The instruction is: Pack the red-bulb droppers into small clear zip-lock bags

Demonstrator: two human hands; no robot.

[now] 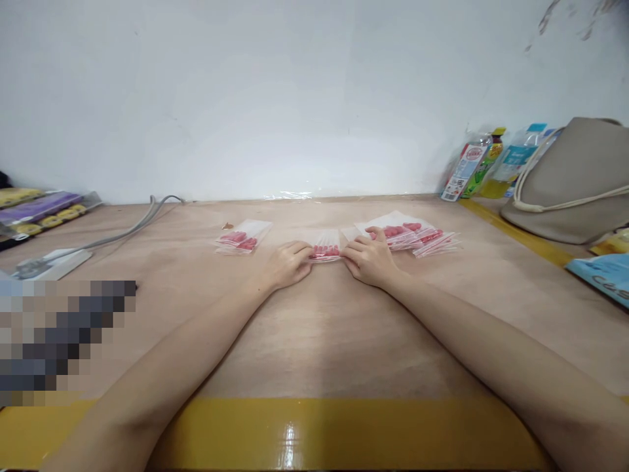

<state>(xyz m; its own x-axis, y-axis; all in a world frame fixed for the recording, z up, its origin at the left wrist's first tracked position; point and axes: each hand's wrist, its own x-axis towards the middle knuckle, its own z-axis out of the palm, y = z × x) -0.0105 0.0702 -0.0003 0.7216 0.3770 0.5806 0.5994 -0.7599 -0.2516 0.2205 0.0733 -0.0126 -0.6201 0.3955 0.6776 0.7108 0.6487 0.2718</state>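
Between my two hands a small clear plastic bag (326, 252) lies on the wooden table, with several red pieces lined up along its near edge. My left hand (291, 263) pinches the bag's left end, fingers curled. At the right end, my right hand (367, 258) grips it the same way, with one finger raised. More clear bags with red pieces (413, 235) overlap in a pile just beyond and right of my right hand. Left of my hands rests a smaller group of such bags (242, 237). What exactly the red pieces are is too small to tell.
Yellow tape (236, 432) runs along the table's front edge. Bottles and a carton (464, 172) stand at the back right beside a grey-beige bag (570, 180). A blue packet (602, 278) lies at right. Grey cable (132, 229) and purple-yellow packs (42, 208) occupy the left.
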